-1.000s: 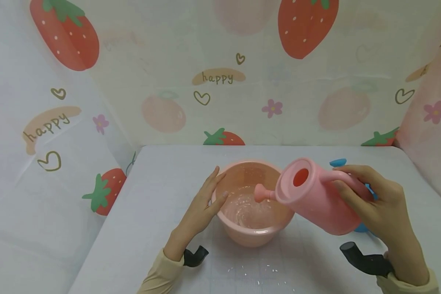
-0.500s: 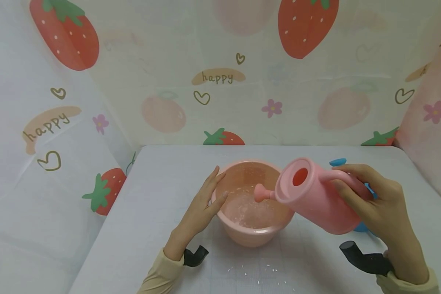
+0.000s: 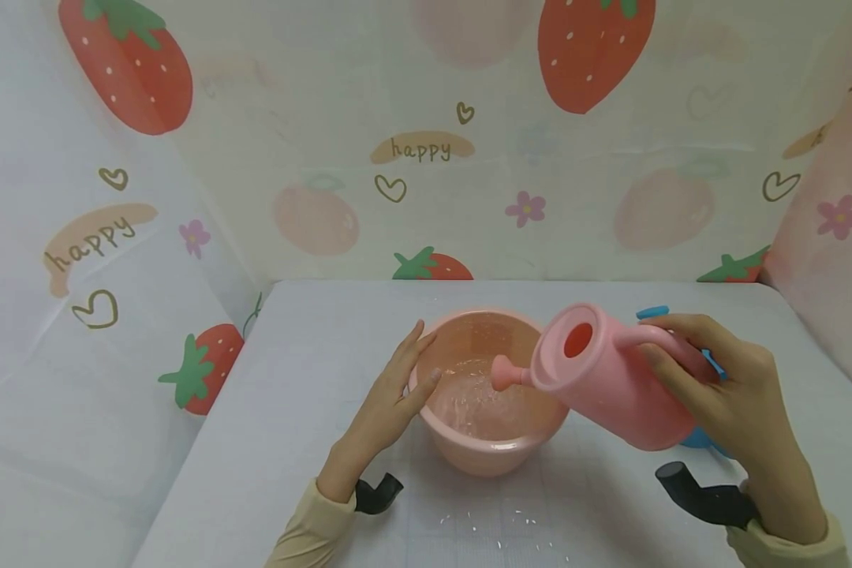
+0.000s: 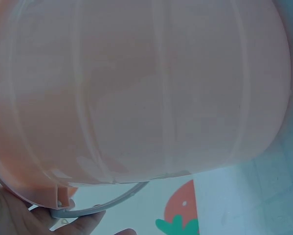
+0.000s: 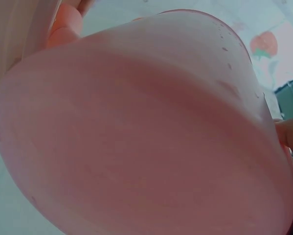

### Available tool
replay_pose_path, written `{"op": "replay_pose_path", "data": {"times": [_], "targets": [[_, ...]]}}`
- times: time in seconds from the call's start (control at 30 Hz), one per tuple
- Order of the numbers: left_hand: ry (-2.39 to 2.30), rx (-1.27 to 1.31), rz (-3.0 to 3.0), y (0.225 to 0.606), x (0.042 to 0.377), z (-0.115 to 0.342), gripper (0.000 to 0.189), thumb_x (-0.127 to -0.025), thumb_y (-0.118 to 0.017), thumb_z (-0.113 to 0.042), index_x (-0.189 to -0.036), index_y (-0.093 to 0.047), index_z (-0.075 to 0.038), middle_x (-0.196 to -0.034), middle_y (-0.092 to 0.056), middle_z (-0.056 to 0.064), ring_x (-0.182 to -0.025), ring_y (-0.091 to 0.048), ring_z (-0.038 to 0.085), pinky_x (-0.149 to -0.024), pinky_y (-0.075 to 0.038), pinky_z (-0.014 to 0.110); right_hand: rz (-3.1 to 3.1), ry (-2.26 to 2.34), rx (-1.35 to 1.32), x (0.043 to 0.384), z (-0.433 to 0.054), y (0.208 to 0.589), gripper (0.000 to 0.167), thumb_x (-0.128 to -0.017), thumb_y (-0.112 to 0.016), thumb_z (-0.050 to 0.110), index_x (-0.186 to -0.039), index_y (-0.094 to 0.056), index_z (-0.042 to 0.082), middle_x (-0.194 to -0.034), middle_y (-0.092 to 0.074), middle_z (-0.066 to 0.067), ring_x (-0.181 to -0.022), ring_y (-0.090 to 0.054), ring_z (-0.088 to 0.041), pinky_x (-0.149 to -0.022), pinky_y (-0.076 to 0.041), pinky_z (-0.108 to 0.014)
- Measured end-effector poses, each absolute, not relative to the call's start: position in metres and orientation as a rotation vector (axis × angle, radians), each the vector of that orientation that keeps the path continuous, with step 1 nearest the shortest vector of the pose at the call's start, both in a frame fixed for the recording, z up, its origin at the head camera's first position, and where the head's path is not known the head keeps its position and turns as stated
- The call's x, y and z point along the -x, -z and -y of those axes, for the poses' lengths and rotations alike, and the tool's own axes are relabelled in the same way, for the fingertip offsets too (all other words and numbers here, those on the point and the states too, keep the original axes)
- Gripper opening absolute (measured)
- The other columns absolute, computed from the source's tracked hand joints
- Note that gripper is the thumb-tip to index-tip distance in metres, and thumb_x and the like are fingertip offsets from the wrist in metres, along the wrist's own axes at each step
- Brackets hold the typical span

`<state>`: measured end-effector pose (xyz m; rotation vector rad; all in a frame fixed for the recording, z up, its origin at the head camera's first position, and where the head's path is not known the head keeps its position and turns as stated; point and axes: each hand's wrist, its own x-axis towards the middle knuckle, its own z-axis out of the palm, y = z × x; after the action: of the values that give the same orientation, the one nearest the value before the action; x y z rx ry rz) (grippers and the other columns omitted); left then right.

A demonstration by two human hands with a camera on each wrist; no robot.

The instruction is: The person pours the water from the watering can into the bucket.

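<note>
A peach-coloured bucket (image 3: pixel 468 457) stands on the table with rippling water (image 3: pixel 483 402) inside. My left hand (image 3: pixel 390 390) rests on its left rim with fingers fairly straight. The left wrist view shows the bucket's ribbed side (image 4: pixel 131 93), with fingers (image 4: pixel 87 223) near its grey handle (image 4: pixel 104 206). In my right hand (image 3: pixel 731 386) is a pink watering can (image 3: pixel 618 386), gripped by its handle and tilted to the left. The can's spout head (image 3: pixel 502 373) is over the bucket's opening. The can's body (image 5: pixel 146 142) fills most of the right wrist view.
Behind the watering can is a blue object (image 3: pixel 653 313), mostly hidden. Small water drops (image 3: pixel 500 544) lie on the white table (image 3: pixel 312 331) in front of the bucket. A strawberry-printed cloth (image 3: pixel 575 181) hangs behind and at the sides.
My right hand and the watering can have risen very slightly, still tilted over the bucket. The ripples on the water have shifted. My left hand stays in place.
</note>
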<state>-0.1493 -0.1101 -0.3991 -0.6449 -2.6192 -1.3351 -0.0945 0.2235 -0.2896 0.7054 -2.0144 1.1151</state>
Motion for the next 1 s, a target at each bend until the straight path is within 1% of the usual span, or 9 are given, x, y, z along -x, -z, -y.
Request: {"op": "replay_pose_path", "data": {"times": [0.13, 0.37, 0.7, 1.0], "targets": [[1.342, 0.645, 2.620, 0.3990, 0.1497, 0.1101, 0.053, -0.095, -0.043, -0.048, -0.144, -0.032, -0.030, -0.154, -0.014, -0.012, -0.141, -0.017, 0.016, -0.107, -0.025, 0.054, 2.023, -1.117, -0.700, 0.0953, -0.2237, 0.2893, 0.022, -0.076, -0.074, 0.005, -0.095, -0.066, -0.005, -0.093, -0.067, 0.008, -0.085, -0.058, 0.002, -0.075, -0.043, -0.008], [1.353, 0.631, 2.637, 0.3977, 0.1491, 0.1098, 0.054, -0.094, -0.044, -0.048, -0.144, -0.032, -0.030, -0.154, -0.013, -0.014, -0.141, -0.016, 0.013, -0.108, -0.024, 0.053, 2.072, -1.097, -0.672, 0.0963, -0.2258, 0.2905, 0.024, -0.074, -0.074, -0.001, -0.096, -0.067, -0.003, -0.091, -0.066, 0.011, -0.083, -0.058, 0.001, -0.074, -0.043, -0.007], [1.342, 0.631, 2.636, 0.3977, 0.1489, 0.1102, 0.054, -0.094, -0.043, -0.048, -0.144, -0.033, -0.030, -0.154, -0.014, -0.014, -0.140, -0.016, 0.012, -0.107, -0.025, 0.054, 2.089, -1.083, -0.678, 0.0977, -0.2271, 0.2898, 0.026, -0.072, -0.074, -0.003, -0.097, -0.067, -0.003, -0.092, -0.066, 0.012, -0.084, -0.057, 0.001, -0.075, -0.043, -0.007], [1.355, 0.643, 2.620, 0.3974, 0.1484, 0.1103, 0.054, -0.094, -0.044, -0.047, -0.144, -0.033, -0.029, -0.155, -0.016, -0.007, -0.141, -0.017, 0.016, -0.106, -0.026, 0.055, 2.123, -1.080, -0.684, 0.0964, -0.2222, 0.2811, 0.026, -0.072, -0.073, -0.007, -0.096, -0.067, -0.002, -0.088, -0.065, 0.012, -0.080, -0.057, 0.002, -0.073, -0.043, -0.007]]}}
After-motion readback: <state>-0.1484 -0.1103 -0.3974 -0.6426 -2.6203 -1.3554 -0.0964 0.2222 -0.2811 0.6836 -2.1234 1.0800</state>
